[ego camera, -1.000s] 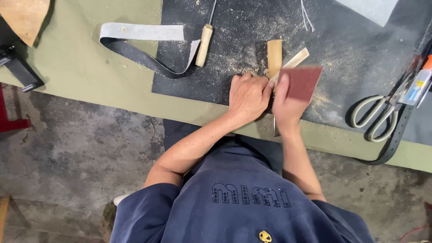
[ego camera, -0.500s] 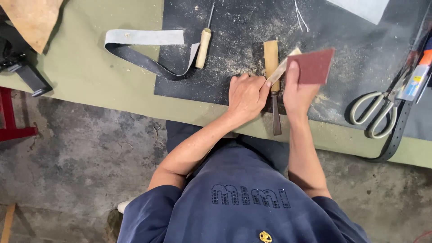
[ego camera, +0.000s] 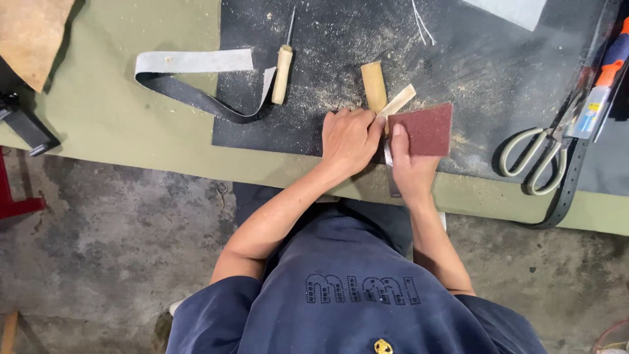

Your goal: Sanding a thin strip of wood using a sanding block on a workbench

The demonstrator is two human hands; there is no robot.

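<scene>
My left hand (ego camera: 347,141) presses down on a pale tan strap end (ego camera: 397,101) at the front of a dusty black mat (ego camera: 458,59). My right hand (ego camera: 407,167) holds a square of reddish-brown sandpaper (ego camera: 424,130) flat against the strap, right beside my left fingers. A wooden-handled tool (ego camera: 375,85) lies just behind the hands, and its dark blade (ego camera: 391,177) pokes out between them toward the table edge.
An awl with a wooden handle (ego camera: 282,73) and a looped grey-black belt strip (ego camera: 190,78) lie to the left. Large scissors (ego camera: 534,160), a black belt (ego camera: 567,190) and an orange-capped tube (ego camera: 599,92) sit at the right. The olive table cover (ego camera: 118,118) ends at a concrete floor.
My right hand drew the sandpaper back down along the strap toward me after pushing it forward; my left hand stayed pressed in place.
</scene>
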